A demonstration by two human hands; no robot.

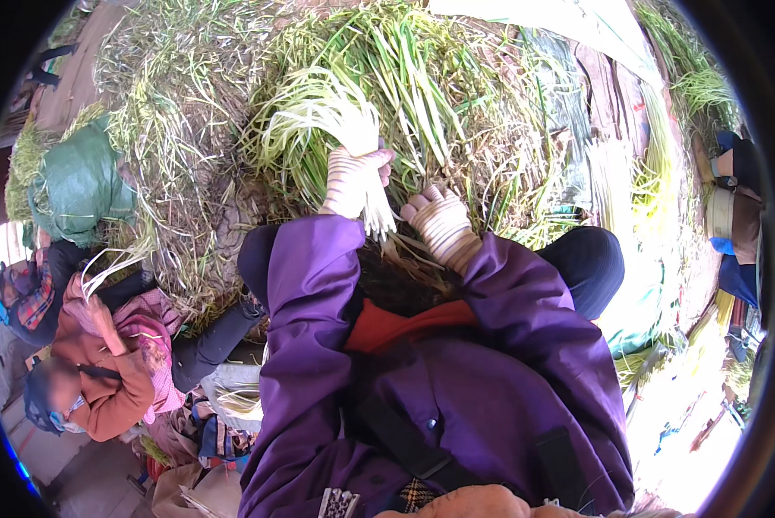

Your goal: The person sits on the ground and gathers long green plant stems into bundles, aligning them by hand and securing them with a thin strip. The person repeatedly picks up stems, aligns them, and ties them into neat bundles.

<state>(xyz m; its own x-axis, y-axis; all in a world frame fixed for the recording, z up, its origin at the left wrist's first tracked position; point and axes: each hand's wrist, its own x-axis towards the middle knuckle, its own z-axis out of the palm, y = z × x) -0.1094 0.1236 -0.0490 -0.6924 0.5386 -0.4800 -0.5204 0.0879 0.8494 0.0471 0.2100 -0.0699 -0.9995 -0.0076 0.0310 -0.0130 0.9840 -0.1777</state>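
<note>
My left hand [361, 169] is closed around a bunch of pale, blanched leafy stalks [355, 120], perhaps chives. The leaves fan out up and to the left, and the white lower ends [380, 217] stick out below my fist. To its right, my right hand [440, 217] has its fingers curled down over the heap of leafy stalks and debris [484, 162]. Whether it grips anything is hidden. Both hands wear striped, fingerless coverings. Just beyond my right hand, longer green stalks [407, 78] lie across the heap.
Dry plant litter [180, 149] spreads to the left. A co-worker [103, 369] sits at the lower left, holding several pale stalks [117, 262]. Beyond them stands a green sack [80, 181]. Clear plastic sheeting [565, 123] and bundled stalks [660, 146] lie on the right.
</note>
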